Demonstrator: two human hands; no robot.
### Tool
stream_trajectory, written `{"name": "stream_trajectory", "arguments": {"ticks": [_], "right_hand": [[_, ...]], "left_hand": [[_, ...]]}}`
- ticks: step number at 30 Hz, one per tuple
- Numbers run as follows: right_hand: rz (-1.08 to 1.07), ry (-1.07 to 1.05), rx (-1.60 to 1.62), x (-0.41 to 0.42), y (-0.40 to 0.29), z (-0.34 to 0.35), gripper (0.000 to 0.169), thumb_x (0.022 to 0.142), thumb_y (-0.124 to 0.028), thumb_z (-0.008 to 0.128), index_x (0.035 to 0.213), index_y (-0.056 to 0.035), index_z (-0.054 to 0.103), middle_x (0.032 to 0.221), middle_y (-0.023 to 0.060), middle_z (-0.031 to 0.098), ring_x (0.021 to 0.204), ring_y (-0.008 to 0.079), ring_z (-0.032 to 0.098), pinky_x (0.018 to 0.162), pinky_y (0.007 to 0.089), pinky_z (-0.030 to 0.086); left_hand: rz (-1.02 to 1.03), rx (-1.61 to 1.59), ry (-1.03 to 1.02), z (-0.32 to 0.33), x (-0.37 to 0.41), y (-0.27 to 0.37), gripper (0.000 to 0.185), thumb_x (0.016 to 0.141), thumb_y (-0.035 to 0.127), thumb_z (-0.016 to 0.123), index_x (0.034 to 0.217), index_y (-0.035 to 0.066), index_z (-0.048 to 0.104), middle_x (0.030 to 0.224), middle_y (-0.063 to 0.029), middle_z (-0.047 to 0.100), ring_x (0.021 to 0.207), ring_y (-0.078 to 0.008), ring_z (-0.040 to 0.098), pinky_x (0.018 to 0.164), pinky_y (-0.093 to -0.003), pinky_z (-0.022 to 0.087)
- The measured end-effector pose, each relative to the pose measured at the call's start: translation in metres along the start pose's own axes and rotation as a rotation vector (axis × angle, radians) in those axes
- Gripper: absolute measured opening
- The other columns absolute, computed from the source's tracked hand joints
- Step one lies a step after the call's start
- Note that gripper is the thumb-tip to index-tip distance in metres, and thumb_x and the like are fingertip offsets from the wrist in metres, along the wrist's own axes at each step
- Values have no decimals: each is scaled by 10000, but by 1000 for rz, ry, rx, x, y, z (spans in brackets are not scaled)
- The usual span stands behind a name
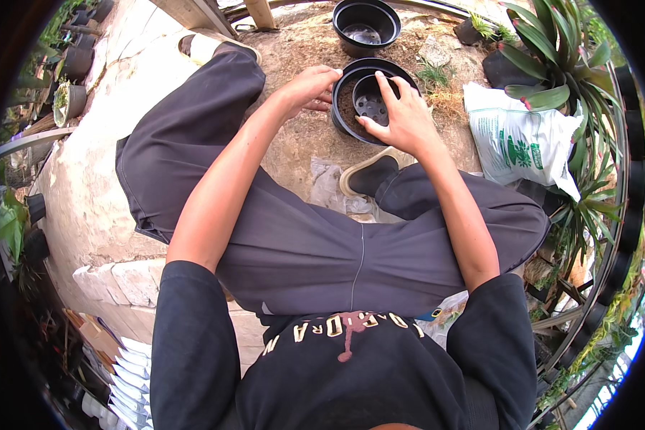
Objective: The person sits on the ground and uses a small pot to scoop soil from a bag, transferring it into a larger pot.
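Note:
A large black plastic pot (339, 128) stands on the ground before me, with brown soil (346, 102) inside. Within it sits a smaller black plastic pot (370, 105), with holes showing in its base. My right hand (406, 121) spans the smaller pot's rim, thumb on the near side and fingers on the far side. At the large pot's left side is my left hand (309, 90), fingers apart, its thumb tip at the rim. Whether the left fingers press on the outer wall is hard to see.
Another black pot (365, 32) stands just beyond. A white printed plastic bag (521, 140) lies at the right, beside a long-leaved plant (559, 59). Crumpled clear plastic (330, 185) lies near my shoe (373, 174). Wooden posts (260, 13) rise at the top; potted plants (70, 102) line the left.

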State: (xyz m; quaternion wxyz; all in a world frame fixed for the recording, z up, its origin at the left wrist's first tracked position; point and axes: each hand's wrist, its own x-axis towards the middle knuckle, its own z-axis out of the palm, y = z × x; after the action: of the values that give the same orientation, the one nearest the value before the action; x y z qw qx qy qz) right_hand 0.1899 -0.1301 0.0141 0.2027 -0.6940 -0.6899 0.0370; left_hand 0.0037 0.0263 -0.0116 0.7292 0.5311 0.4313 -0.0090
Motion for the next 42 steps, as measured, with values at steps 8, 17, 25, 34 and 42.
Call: {"name": "stream_trajectory", "arguments": {"ticks": [8,17,25,34,42], "right_hand": [[77,24,-28,7,-4,-18,896,853,-588,783,1510,-35,527,1352,213,593,1262,382,570,1086,482,450],[97,61,30,3,27,-32,663,1020,-436,646,1481,26,526,1425,285,571,1302,449,569,1092,479,470],[396,-150,323,-45,28,-86,571,1066,-350,593,1507,2,509,1345,277,627,1181,391,656,1013,449,512],[580,-102,309,-72,21,-41,682,1053,-407,577,1567,9,412,1391,304,591,1169,422,665,1005,485,520],[611,28,257,-68,13,-33,619,1074,-396,514,1546,-5,430,1375,292,588,1172,493,636,998,565,504]], "left_hand": [[39,111,108,2,1,8,472,1077,416,545,1416,89,578,1245,-101,657,1088,-208,676,942,-416,555],[1080,710,406,30,-6,15,528,967,395,673,1367,56,611,1261,-220,605,1206,-395,593,1048,-483,483],[874,1122,262,62,-1,-22,970,917,545,717,1603,-8,311,1501,-334,453,1373,-492,492,1129,-513,456],[723,1216,147,68,-2,-6,1017,939,568,698,1598,-78,272,1504,-345,413,1324,-490,534,1112,-502,480],[924,856,332,79,-7,4,882,951,434,701,1634,61,284,1470,-309,418,1320,-505,518,1109,-518,461]]}}
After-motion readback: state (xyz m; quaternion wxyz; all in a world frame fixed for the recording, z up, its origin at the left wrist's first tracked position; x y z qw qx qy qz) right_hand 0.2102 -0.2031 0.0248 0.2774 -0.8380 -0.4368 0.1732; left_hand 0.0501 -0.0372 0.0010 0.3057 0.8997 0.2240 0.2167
